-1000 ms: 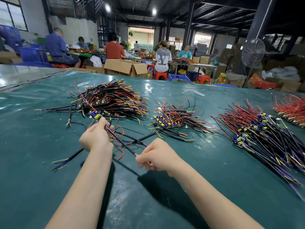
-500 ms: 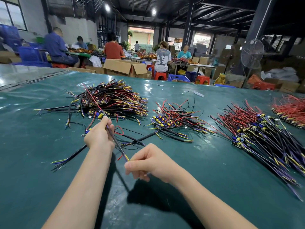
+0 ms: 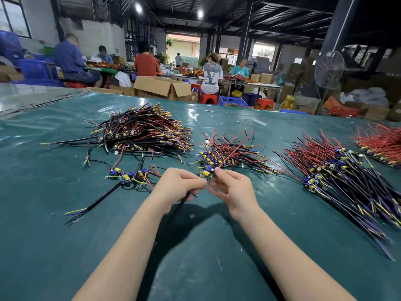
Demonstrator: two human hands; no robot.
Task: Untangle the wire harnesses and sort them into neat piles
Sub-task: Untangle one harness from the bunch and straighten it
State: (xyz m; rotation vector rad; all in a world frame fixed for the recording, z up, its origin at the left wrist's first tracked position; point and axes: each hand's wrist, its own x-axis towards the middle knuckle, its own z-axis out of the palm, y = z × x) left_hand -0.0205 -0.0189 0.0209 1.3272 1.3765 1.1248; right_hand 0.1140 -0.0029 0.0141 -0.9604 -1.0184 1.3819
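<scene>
**One harness in hand, middle pile just ahead**

The step in hand looks like freeing a single harness and laying it with its kind. To do it well, keep clear of the tangled heap (image 3: 141, 133) at ten o'clock from the hands and of the loose harnesses (image 3: 130, 177) at nine o'clock, so no stray lead catches there. The held harness (image 3: 205, 173) sits above the tabletop (image 3: 65, 246) between both hands, its black cable (image 3: 181, 204) trailing down toward six o'clock. Draw that cable straight before setting it down, with the small board end pointing the same way as its neighbours. The middle pile (image 3: 227, 153), just beyond at one o'clock, seems the likely match, though that is a guess. The long-wired pile (image 3: 336, 170) at three o'clock and the red-wired pile (image 3: 382, 144) at two o'clock lie well apart and need not be disturbed.

The left hand (image 3: 176, 184) is held knuckles up, its fingers (image 3: 196, 185) curled round the cable, with the tips pinching close to the board. The right hand (image 3: 235, 190) faces it, almost touching. Its thumb and forefinger pinch the board end, and the other fingers hang loosely spread below. Both forearms reach in from six o'clock, angled toward each other.
</scene>
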